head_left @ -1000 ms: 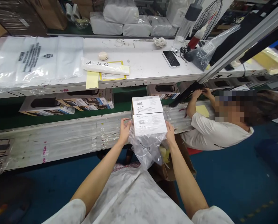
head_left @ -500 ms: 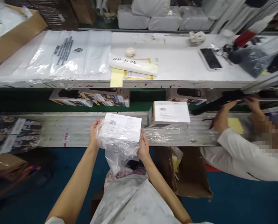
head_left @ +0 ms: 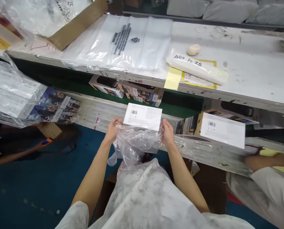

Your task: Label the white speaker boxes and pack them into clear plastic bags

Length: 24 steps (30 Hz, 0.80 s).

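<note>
A white-faced box with a barcode and small print is in front of me over the ledge. A clear plastic bag is bunched along the box's near edge and hangs down towards my lap. My left hand pinches the bag's film at the box's left side. At the right side, my right hand has its fingers closed on the film, close against the box's corner. How far the bag reaches around the box is hidden by its folds.
Another white-topped box stands on the ledge to the right, near a co-worker's hand. Printed boxes sit in the green channel behind. Flat plastic bags cover part of the upper shelf. Wrapped packs lie at left.
The view has swung left. The bag's film now gathers at the box's near edge, leaving more of the white face bare. Both hands keep hold of the film.
</note>
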{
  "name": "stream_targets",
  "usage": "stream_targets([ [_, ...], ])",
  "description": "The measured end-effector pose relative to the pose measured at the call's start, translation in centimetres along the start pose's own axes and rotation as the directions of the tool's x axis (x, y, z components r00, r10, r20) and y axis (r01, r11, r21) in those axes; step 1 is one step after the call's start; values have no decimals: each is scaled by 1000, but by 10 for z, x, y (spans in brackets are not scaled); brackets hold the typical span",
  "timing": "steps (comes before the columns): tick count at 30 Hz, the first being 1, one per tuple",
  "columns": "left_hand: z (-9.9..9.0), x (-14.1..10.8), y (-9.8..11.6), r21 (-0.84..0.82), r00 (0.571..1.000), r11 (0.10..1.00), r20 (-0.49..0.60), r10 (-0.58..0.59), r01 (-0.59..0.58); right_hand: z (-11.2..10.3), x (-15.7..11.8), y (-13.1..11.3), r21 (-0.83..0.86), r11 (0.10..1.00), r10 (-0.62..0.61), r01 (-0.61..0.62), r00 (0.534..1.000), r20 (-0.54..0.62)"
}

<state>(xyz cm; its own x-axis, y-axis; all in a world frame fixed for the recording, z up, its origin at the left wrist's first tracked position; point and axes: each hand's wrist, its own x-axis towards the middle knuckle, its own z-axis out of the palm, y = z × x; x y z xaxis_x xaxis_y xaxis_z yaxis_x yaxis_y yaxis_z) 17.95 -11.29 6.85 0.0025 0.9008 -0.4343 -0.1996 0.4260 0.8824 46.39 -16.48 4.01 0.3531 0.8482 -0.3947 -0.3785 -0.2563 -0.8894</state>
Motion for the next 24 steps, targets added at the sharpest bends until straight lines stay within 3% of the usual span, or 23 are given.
stream_targets([
  [6,-25,-10,19,301,948,952,317,-40,-61,-5,10,-14,-143,990,5,4,998,66],
  [9,-34,-19,35,555,916,827,373,-148,-92,-4,8,-17,-99,995,2,4,998,60],
  [12,-36,-28,45,667,895,738,386,-223,-103,-6,3,-18,-67,997,50,-44,994,95],
  [14,-37,-32,46,667,884,736,409,-229,-118,-13,2,-17,-107,992,90,-73,983,162],
  [16,-40,-30,44,601,893,792,409,-185,-111,-22,1,-18,-147,986,115,-83,967,226],
  [19,-45,-20,39,352,942,936,315,-115,-3,-36,2,-25,-180,978,155,-104,942,298],
  [21,-45,-9,36,206,954,976,268,-133,78,-43,2,-32,-208,970,193,-126,919,344],
  [24,-39,9,33,238,943,966,285,-171,103,-46,3,-38,-253,959,220,-132,906,361],
])
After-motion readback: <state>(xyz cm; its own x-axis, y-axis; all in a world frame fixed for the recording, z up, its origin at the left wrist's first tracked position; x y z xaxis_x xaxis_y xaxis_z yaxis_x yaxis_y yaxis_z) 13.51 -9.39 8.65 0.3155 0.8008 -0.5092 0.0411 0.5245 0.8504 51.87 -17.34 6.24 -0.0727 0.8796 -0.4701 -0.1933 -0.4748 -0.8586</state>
